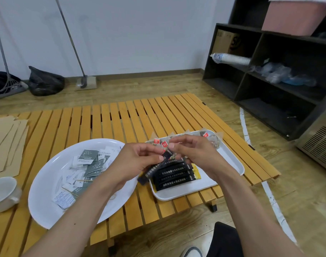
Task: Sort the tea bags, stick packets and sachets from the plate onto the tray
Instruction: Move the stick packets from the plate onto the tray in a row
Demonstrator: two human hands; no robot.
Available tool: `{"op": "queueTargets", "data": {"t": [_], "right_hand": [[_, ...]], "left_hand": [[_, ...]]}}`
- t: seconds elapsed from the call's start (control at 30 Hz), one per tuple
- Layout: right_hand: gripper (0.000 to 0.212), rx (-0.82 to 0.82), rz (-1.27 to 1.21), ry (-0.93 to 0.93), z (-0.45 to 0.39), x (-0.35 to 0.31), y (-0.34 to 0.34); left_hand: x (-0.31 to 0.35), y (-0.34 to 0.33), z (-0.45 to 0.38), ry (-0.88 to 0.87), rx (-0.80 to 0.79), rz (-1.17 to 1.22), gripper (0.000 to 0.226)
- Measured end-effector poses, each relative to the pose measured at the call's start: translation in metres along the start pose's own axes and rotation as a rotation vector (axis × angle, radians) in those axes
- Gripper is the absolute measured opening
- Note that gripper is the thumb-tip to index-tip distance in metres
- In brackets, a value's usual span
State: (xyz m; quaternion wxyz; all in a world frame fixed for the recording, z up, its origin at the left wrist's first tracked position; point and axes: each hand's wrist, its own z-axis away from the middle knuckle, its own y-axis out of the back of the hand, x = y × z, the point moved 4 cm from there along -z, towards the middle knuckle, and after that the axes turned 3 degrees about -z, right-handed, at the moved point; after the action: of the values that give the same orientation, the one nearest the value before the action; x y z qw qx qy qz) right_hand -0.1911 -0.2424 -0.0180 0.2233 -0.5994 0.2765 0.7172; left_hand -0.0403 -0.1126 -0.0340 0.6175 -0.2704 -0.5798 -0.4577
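both hands [140,160] [193,154] on one slim glossy black stick packet [154,168]

We see the plate [47,182] at centre left on the slatted table [121,115]. The tray [230,164] lies right of it. A cup [2,191] sits at the far left.

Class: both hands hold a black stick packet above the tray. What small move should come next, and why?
Probably lower the black stick packet, held by the left hand and right hand, onto the row of black stick packets already on the tray, keeping like with like.
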Motion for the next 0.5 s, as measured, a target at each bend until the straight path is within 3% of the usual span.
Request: {"op": "queueTargets", "data": {"t": [0.23, 0.37, 0.5], "right_hand": [[0.008, 0.159, -0.104, -0.093, -0.005, 0.013, 0.027], [0.011, 0.163, -0.065, -0.252, -0.008, 0.027, 0.036], [0.012, 0.233, 0.006, -0.297, -0.011, 0.033, 0.039]], "left_hand": [[-0.006, 0.007, -0.003, -0.006, 0.060, -0.098, 0.020], [-0.014, 0.007, -0.007, -0.002, 0.097, -0.210, 0.018], [-0.022, 0.003, -0.011, 0.000, 0.120, -0.293, 0.021]]}}
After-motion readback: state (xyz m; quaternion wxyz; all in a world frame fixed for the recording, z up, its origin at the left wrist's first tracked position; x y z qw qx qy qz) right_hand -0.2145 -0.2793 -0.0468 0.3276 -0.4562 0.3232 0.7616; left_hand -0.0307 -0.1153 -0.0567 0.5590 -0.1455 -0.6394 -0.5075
